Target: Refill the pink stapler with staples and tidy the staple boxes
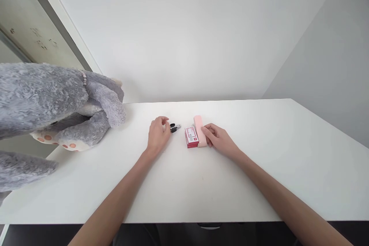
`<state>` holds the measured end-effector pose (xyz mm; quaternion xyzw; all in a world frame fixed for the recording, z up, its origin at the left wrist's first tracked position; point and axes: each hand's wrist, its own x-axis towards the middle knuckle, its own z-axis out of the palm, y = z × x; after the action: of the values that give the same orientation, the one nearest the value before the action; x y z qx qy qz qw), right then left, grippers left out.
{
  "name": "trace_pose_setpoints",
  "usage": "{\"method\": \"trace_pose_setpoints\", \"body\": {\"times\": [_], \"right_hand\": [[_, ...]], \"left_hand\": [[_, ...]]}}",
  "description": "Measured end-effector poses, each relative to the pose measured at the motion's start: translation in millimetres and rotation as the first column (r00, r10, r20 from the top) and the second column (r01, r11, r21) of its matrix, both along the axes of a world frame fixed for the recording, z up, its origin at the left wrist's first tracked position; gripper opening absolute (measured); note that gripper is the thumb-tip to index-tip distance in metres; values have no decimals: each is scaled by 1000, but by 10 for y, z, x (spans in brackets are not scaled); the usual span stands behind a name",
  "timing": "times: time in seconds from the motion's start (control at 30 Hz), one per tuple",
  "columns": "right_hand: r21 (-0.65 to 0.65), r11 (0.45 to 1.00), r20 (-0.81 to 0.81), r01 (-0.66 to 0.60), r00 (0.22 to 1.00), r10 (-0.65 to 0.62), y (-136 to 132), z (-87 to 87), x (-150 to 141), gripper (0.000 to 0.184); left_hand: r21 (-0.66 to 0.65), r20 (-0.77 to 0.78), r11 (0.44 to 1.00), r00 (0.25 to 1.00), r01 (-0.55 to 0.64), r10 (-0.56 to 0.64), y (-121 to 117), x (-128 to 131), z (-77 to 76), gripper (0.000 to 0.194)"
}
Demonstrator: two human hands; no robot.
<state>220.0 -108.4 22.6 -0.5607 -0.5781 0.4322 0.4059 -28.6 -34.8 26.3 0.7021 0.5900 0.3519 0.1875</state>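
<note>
My left hand [158, 134] rests on the white table, fingers loosely curled, with a gap between thumb and fingertips and nothing seen in it. Just right of its thumb lies a small pair of scissors [175, 128] with black handles and a short metal tip, partly behind the thumb. My right hand [217, 138] has its thumb on top of a pink stapler [199, 130] and its curled fingers against the right side. The stapler lies lengthwise away from me. Against its left side sits a short stack of small red-and-white boxes [191, 137].
A large grey plush toy [43, 96] leans over the left part of the table [178, 192]. A white wall [184, 38] stands behind the table's far edge, with a grey wall [331, 54] at the right. A pale cabinet [34, 27] is at the upper left.
</note>
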Motion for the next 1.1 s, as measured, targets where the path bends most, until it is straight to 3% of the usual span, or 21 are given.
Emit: {"method": "trace_pose_setpoints", "body": {"times": [0.23,0.53,0.83,1.1], "right_hand": [[-5,1000,1,2,1000,-2,-5,20,0,48],[4,1000,19,1,1000,-1,6,4,0,50],[5,1000,19,4,1000,-4,11,-8,-2,52],[-1,1000,32,4,999,-4,13,-6,3,51]], "left_hand": [[-71,-31,990,992,120,-123,-52,75,16,27],[-121,86,986,991,112,-102,-69,139,-31,33],[-136,104,953,960,273,-260,-103,151,-37,34],[-123,82,951,958,284,-275,-88,168,-59,26]]}}
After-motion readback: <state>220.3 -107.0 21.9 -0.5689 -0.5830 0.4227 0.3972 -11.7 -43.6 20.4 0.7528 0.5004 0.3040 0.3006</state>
